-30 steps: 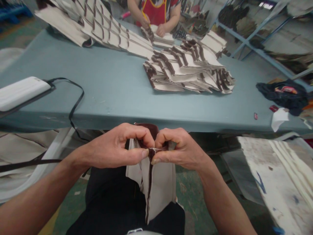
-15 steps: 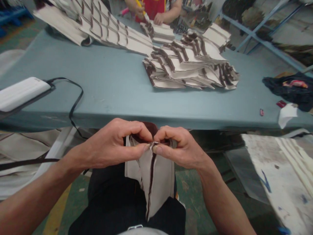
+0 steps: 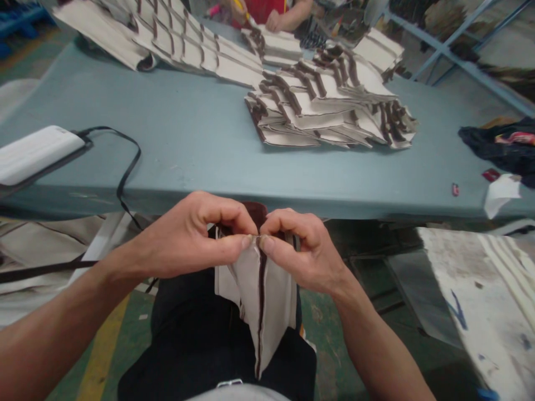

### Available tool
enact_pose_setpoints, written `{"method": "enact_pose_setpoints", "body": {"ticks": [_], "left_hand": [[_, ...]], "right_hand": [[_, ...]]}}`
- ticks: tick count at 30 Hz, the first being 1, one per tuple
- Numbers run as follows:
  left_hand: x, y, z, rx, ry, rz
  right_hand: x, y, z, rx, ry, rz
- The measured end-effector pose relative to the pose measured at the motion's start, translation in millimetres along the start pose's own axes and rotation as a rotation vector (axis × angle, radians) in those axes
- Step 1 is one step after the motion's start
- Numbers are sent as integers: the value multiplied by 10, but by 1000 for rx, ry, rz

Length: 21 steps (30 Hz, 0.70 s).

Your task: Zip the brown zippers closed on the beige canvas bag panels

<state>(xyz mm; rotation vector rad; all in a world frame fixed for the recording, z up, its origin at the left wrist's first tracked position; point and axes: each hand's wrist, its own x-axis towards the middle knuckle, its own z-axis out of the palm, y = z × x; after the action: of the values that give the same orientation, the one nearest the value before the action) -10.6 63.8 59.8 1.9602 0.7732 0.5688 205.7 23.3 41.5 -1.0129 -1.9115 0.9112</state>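
Note:
A cream leather-like piece (image 3: 276,312) with a dark brown seam hangs above my lap, its lower end tapering to a point. My left hand (image 3: 200,236) pinches its top edge between thumb and forefinger, just left of the seam. From the other side my right hand (image 3: 301,245) pinches the same edge, the two thumbs nearly meeting at the seam. Behind the fingers a reddish-brown inner part of the piece shows. The exact edge under my fingertips is hidden.
On the blue-grey table (image 3: 188,150) lies a heap of similar cream pieces (image 3: 330,106), with more in rows behind. A white device (image 3: 42,153) with a black strap sits left. A co-worker's hand (image 3: 273,21) is across the table. At right stands a stained white board (image 3: 472,301).
Both hands keep their pinch on the cream piece, with the fingertips shifted slightly upward. The table scene has moved a little in view, and the co-worker's hands have shifted slightly.

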Motion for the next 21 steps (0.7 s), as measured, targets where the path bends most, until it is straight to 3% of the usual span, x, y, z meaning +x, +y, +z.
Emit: {"method": "enact_pose_setpoints", "body": {"ticks": [5,12,17,21], "left_hand": [[0,34,5,-176,-46,-155],[-137,-32,55,-346,-79,-152],[-174,-37,31,-307,-94,-140],[-202,-68,4,-230,-84,-100]], "right_hand": [[34,-48,94,-18,8,82],[-11,-106,138,-152,-1,10],[-31,-98,35,-85,-132,-37],[-43,-107,-20,-154,-141,-100]]}}
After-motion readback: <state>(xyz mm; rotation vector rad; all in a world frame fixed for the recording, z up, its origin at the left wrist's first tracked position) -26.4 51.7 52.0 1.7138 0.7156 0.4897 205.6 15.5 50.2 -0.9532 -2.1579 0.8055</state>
